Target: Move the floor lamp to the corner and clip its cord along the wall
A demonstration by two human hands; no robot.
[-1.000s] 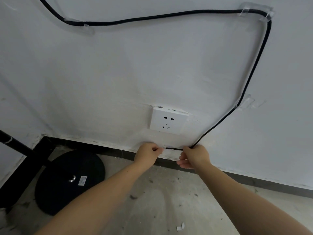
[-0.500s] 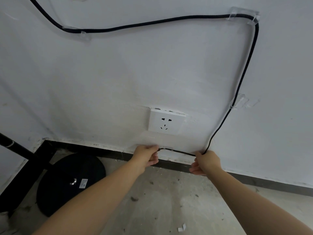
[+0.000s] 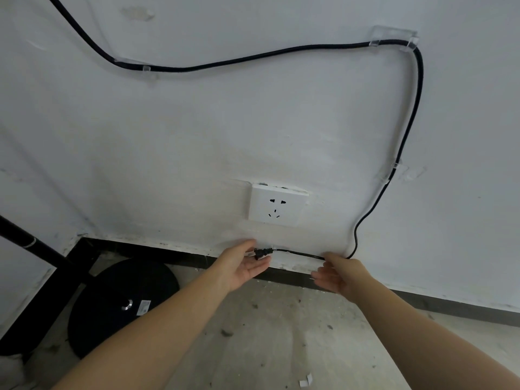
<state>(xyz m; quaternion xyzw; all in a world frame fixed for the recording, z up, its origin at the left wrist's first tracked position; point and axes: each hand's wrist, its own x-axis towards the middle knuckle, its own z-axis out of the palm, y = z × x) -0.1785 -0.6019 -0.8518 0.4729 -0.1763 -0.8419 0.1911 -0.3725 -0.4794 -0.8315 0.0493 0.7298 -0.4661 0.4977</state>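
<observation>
The black lamp cord (image 3: 253, 56) runs along the white wall through clear clips (image 3: 394, 40), turns down at the upper right, passes another clip (image 3: 394, 168) and bends left just above the skirting. Its black plug (image 3: 263, 252) lies against the wall below the white socket (image 3: 277, 205). My left hand (image 3: 242, 266) is open, palm up, with its fingers just under and beside the plug. My right hand (image 3: 340, 274) is open too, fingers spread, touching the cord's low run near the bend. The lamp's round black base (image 3: 121, 302) and pole (image 3: 31, 243) stand in the corner at left.
A dark skirting strip (image 3: 450, 306) runs along the foot of the wall. The concrete floor holds dust specks and small white paper scraps (image 3: 305, 381). A black frame leg (image 3: 78, 266) stands in the corner by the lamp base.
Both hands were closed on the cord's low end; now they have opened and drawn slightly back, and the plug shows bare against the wall. The view moved closer and lower.
</observation>
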